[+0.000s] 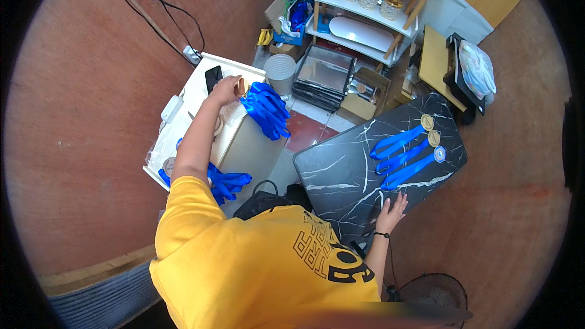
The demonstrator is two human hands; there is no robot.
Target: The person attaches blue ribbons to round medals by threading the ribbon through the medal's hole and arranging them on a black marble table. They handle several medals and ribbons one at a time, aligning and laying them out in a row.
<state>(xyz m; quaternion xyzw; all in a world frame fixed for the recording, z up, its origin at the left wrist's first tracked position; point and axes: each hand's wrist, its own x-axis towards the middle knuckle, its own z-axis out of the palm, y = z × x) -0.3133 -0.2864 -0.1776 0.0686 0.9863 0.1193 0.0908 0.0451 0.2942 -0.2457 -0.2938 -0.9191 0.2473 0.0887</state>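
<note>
My left hand [225, 91] reaches over the white cabinet top [194, 88], its fingers closed at a gold-toned round medal [241, 88]. Beside it, a bunch of blue ribbons [266, 109] hangs over the cabinet's edge. On the black marble-patterned table [332, 167], three medals lie in a row with blue ribbons stretched to the left: a far gold medal [427, 122], a middle gold medal [434, 138] and a near silver-and-blue medal [439, 154]. Below these ribbons, my right hand [392, 212] is open with fingers outstretched at the table's near edge, holding nothing.
A black phone [213, 77], a tape roll [218, 125] and more blue ribbons [226, 183] are at the cabinet. Behind stand a grey bin [281, 73], stacked dark frames [325, 77] and a white shelf [353, 5] with jars. A fan [434, 295] stands at lower right.
</note>
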